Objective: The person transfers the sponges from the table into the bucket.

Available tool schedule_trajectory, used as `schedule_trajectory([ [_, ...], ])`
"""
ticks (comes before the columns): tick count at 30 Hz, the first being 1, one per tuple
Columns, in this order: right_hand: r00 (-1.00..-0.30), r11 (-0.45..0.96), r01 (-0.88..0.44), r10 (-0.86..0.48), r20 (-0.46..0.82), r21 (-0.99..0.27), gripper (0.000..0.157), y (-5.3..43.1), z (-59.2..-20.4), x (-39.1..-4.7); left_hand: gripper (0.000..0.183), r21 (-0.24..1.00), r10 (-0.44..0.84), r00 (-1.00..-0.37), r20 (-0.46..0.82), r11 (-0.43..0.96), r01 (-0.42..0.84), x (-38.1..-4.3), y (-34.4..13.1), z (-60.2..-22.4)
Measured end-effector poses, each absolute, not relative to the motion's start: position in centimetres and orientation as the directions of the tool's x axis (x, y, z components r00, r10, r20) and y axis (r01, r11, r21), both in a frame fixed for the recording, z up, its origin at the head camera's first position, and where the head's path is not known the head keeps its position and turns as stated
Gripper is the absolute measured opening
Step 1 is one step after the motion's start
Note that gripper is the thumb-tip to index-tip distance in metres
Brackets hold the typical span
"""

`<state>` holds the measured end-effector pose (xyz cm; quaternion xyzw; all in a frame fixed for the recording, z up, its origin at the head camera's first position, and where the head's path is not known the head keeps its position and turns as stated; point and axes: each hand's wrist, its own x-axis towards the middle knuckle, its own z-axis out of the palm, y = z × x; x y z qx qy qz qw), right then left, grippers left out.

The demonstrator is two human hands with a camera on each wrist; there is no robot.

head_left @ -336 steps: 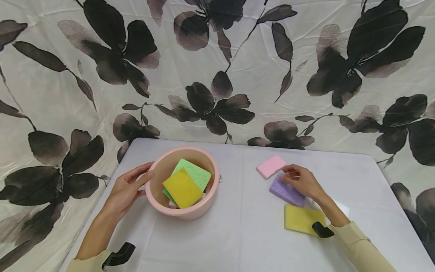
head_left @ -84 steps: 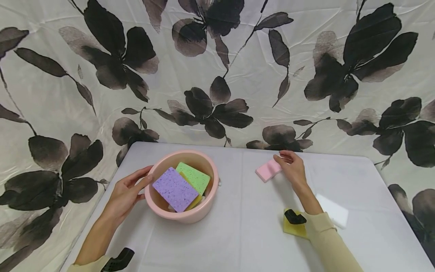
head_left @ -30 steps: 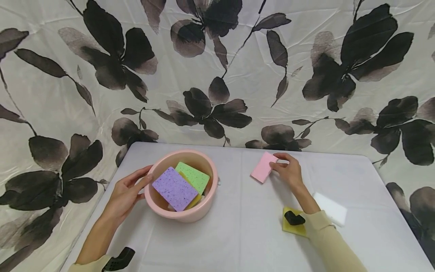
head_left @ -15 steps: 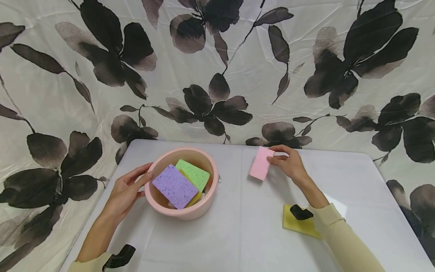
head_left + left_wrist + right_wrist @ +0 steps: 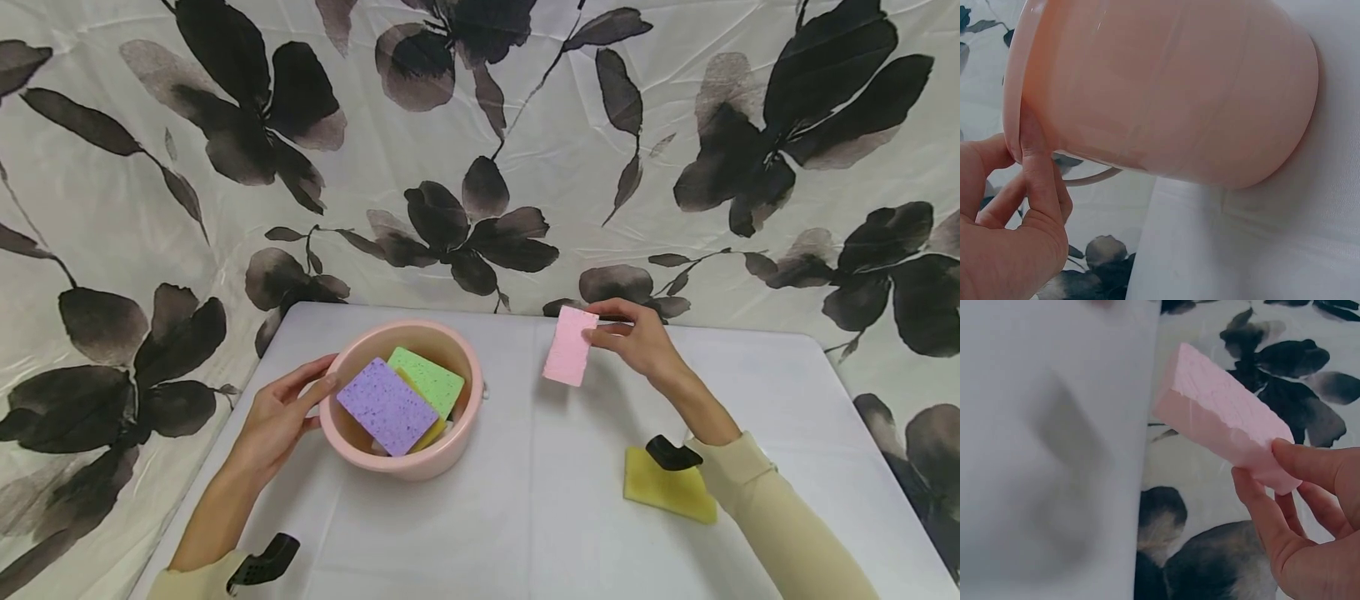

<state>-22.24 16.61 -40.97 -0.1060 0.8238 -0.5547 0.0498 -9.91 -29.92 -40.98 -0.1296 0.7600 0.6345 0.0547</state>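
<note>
At the left of the table, a pink bucket (image 5: pixel 442 467) stands upright with a purple sponge (image 5: pixel 387 407) and a green sponge (image 5: pixel 429 379) inside; a bit of yellow shows between them. My left hand (image 5: pixel 281 421) pinches the bucket's rim, thumb on one side and fingers on the other, as the left wrist view shows. Above the table's far part, my right hand (image 5: pixel 637 342) holds a pink sponge (image 5: pixel 567 346) by one end between thumb and fingers. In the right wrist view the sponge (image 5: pixel 1229 419) hangs clear of the tabletop.
A yellow sponge (image 5: pixel 663 487) lies on the white-covered table (image 5: pixel 525 533) near the right sleeve, partly covered by the black wrist camera (image 5: pixel 672 454). Behind the table hangs a white cloth (image 5: pixel 570 167) with dark flowers.
The purple sponge has gone from the table into the bucket. My right hand has taken the pink sponge, lifted it and moved it slightly left. My left hand stays on the rim.
</note>
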Motion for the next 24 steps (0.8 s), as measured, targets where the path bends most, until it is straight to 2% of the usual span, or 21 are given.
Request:
schedule_trajectory([
  [24,-0.904,0.25,-0.18,-0.423,0.06,-0.951,0.041,12.1,-35.1,-22.1,0.07,0.946,-0.129,-0.961,-0.245,0.185,-0.266,-9.9,-29.9,-41.0],
])
